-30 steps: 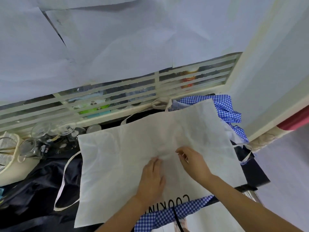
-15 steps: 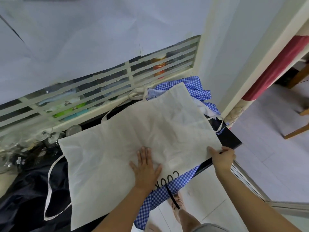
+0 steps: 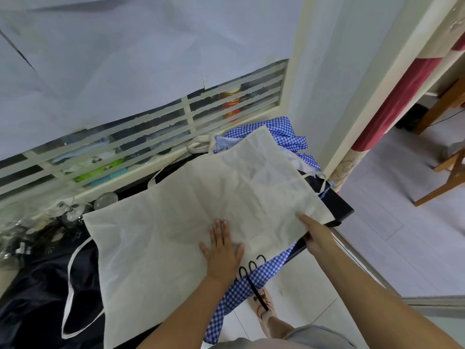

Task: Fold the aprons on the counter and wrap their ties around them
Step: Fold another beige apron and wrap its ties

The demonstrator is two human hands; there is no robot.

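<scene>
**Cream apron [image 3: 176, 222] pinned flat, first fold not yet made**

The cream apron lies spread on the counter [image 3: 339, 210], over a blue checked apron [image 3: 251, 280]. The left hand [image 3: 222, 250] presses it palm down, fingers straight and spread. The right hand [image 3: 315, 234] sits at the edge just right of those fingers, forefinger straight along the cloth; whether its other fingers curl under, I cannot tell. This looks like smoothing before folding. Next, one side needs bringing over, with the tie [image 3: 69, 285], well left of the left fingers, kept free for wrapping.
</scene>
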